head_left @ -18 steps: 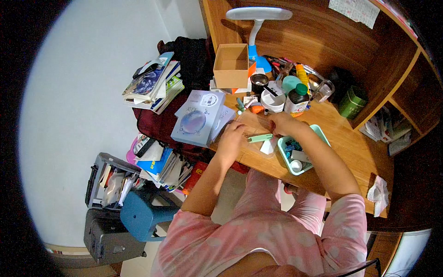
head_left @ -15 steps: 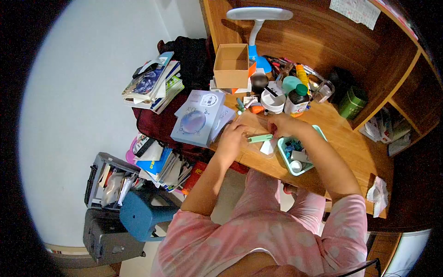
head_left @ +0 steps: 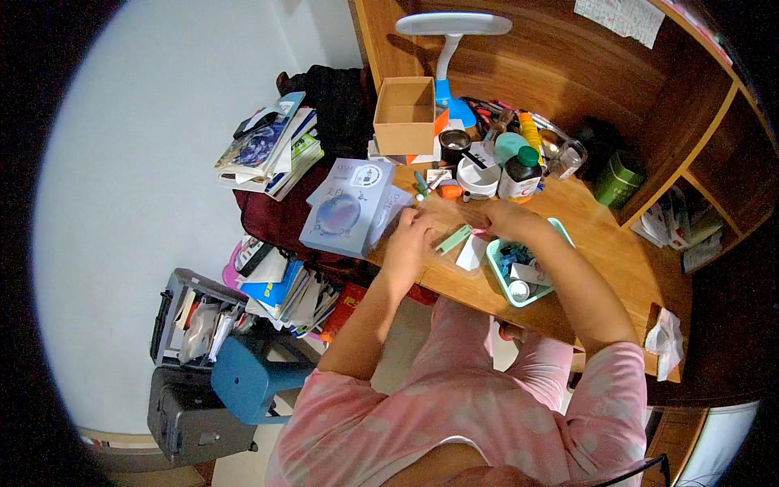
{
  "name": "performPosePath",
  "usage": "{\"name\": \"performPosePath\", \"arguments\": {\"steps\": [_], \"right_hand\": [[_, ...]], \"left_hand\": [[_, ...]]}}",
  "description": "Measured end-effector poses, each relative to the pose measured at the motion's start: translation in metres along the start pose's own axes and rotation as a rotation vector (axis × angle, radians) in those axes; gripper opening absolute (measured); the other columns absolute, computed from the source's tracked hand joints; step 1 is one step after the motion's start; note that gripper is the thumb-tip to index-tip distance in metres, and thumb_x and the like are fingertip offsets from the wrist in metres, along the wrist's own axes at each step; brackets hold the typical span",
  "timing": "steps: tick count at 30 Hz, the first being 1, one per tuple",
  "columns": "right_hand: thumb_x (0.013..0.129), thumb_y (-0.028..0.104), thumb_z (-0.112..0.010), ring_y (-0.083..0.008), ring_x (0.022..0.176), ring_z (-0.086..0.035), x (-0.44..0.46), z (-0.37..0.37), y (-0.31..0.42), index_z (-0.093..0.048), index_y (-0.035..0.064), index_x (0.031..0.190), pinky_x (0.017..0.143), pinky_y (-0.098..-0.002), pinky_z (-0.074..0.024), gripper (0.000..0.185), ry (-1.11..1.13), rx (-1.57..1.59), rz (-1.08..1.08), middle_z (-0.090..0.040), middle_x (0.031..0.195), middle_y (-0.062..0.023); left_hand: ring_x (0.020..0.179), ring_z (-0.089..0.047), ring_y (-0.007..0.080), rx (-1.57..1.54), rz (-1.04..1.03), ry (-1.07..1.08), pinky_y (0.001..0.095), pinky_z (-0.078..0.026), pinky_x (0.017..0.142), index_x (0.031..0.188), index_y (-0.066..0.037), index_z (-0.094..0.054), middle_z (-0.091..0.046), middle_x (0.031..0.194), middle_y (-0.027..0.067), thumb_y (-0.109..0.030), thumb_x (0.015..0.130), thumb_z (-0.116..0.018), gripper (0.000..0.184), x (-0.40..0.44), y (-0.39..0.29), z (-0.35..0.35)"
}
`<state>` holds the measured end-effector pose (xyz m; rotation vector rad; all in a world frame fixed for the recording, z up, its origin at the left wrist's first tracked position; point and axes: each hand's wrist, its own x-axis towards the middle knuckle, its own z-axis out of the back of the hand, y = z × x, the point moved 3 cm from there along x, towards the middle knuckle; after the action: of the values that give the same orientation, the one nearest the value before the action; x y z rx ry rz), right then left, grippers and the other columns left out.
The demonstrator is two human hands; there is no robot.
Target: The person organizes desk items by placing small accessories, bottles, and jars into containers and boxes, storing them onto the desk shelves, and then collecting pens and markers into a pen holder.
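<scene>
Because the green bar lay between our left hand and right hand, whose grips we couldn't tell, unhurried steadiness seemed wise.

Well back from the left fingers and right fingers, past bare forearms, short pink sleeves begin. The loose pink top has large, pale round spots and pale edging at the neckline. Below the fingers, the trousers are matching pink. No markings are legible on the cloth.
</scene>
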<state>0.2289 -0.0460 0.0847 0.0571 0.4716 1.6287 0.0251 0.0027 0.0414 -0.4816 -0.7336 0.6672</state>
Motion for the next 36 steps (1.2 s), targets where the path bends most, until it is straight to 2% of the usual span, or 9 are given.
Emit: {"name": "performPosePath", "arguments": {"steps": [2, 5, 8, 11, 16, 25, 29, 34, 36], "right_hand": [[0.086, 0.017, -0.063, -0.0383, 0.092, -0.065, 0.003, -0.004, -0.010, -0.060, 0.0139, 0.113, 0.076, -0.0487, -0.0516, 0.028, -0.080, 0.069, -0.018, -0.067, 0.103, -0.0185], [0.081, 0.013, -0.068, -0.0372, 0.081, -0.063, 0.016, -0.018, -0.035, -0.062, 0.0050, 0.089, 0.070, -0.0438, -0.0500, 0.012, -0.291, 0.168, -0.100, -0.065, 0.087, -0.0160], [0.080, 0.007, -0.066, -0.0365, 0.084, -0.062, 0.017, -0.027, -0.036, -0.062, 0.0034, 0.089, 0.073, -0.0426, -0.0503, 0.011, -0.425, 0.137, 0.207, -0.064, 0.092, -0.0154], [0.077, 0.004, -0.067, -0.0362, 0.090, -0.062, 0.021, -0.032, -0.021, -0.063, 0.0032, 0.092, 0.076, -0.0416, -0.0501, 0.016, -0.354, 0.126, 0.314, -0.063, 0.097, -0.0159], [0.072, 0.006, -0.072, -0.0322, 0.112, -0.057, 0.016, -0.034, 0.007, -0.067, 0.0079, 0.102, 0.098, -0.0413, -0.0461, 0.031, -0.317, -0.005, 0.361, -0.064, 0.114, -0.0113], [0.077, 0.012, -0.066, -0.0348, 0.098, -0.063, 0.004, -0.021, 0.002, -0.064, 0.0051, 0.100, 0.081, -0.0455, -0.0519, 0.024, -0.337, -0.032, 0.314, -0.064, 0.101, -0.0148], [0.071, 0.006, -0.072, -0.0361, 0.101, -0.058, -0.038, 0.001, -0.004, -0.062, 0.0042, 0.095, 0.087, -0.0441, -0.0472, 0.026, -0.463, 0.028, 0.303, -0.062, 0.102, -0.0140], [0.073, 0.008, -0.071, -0.0360, 0.102, -0.058, -0.094, 0.012, -0.036, -0.062, 0.0006, 0.098, 0.089, -0.0429, -0.0471, 0.027, -0.540, 0.010, 0.273, -0.062, 0.105, -0.0153], [0.074, 0.006, -0.070, -0.0355, 0.101, -0.059, -0.111, 0.009, -0.043, -0.062, 0.0009, 0.098, 0.088, -0.0422, -0.0477, 0.026, -0.437, 0.068, 0.118, -0.062, 0.104, -0.0154]], "left_hand": [[0.097, -0.059, 0.0383, -0.037, -0.060, -0.008, 0.0416, -0.050, 0.085, 0.104, 0.000, -0.065, -0.059, 0.105, 0.0192, 0.000, 0.086, -0.060, 0.018, 0.000, -0.002, -0.002], [0.096, -0.060, 0.0375, -0.035, -0.069, 0.021, 0.0407, -0.050, 0.084, 0.100, 0.000, -0.066, -0.060, 0.106, 0.0192, 0.000, 0.086, -0.060, 0.016, 0.002, -0.002, -0.003], [0.094, -0.061, 0.0367, -0.038, -0.026, 0.054, 0.0400, -0.050, 0.085, 0.098, 0.001, -0.067, -0.060, 0.107, 0.0186, -0.002, 0.085, -0.062, 0.014, 0.002, 0.007, -0.014], [0.095, -0.061, 0.0365, -0.002, 0.037, 0.077, 0.0406, -0.050, 0.084, 0.097, 0.000, -0.067, -0.061, 0.108, 0.0187, -0.012, 0.083, -0.068, 0.019, -0.002, -0.003, -0.018], [0.098, -0.058, 0.0383, 0.093, -0.007, 0.129, 0.0433, -0.049, 0.082, 0.096, 0.003, -0.064, -0.057, 0.108, 0.0199, -0.019, 0.078, -0.074, 0.030, -0.008, -0.017, -0.021], [0.096, -0.059, 0.0356, 0.041, -0.027, 0.086, 0.0424, -0.048, 0.080, 0.095, -0.001, -0.065, -0.060, 0.100, 0.0155, -0.015, 0.077, -0.075, 0.025, 0.001, -0.023, -0.017], [0.096, -0.060, 0.0348, 0.008, -0.192, -0.014, 0.0417, -0.049, 0.081, 0.099, 0.000, -0.065, -0.060, 0.103, 0.0146, -0.014, 0.080, -0.074, 0.025, 0.007, -0.054, -0.014], [0.104, -0.060, 0.0320, -0.166, -0.169, 0.109, 0.0386, -0.048, 0.091, 0.107, -0.002, -0.065, -0.060, 0.111, 0.0141, -0.014, 0.083, -0.070, 0.027, 0.004, -0.094, -0.037], [0.106, -0.060, 0.0320, -0.208, -0.189, 0.167, 0.0382, -0.048, 0.092, 0.111, -0.002, -0.064, -0.059, 0.114, 0.0138, -0.013, 0.084, -0.070, 0.030, 0.002, -0.102, -0.052]]}}
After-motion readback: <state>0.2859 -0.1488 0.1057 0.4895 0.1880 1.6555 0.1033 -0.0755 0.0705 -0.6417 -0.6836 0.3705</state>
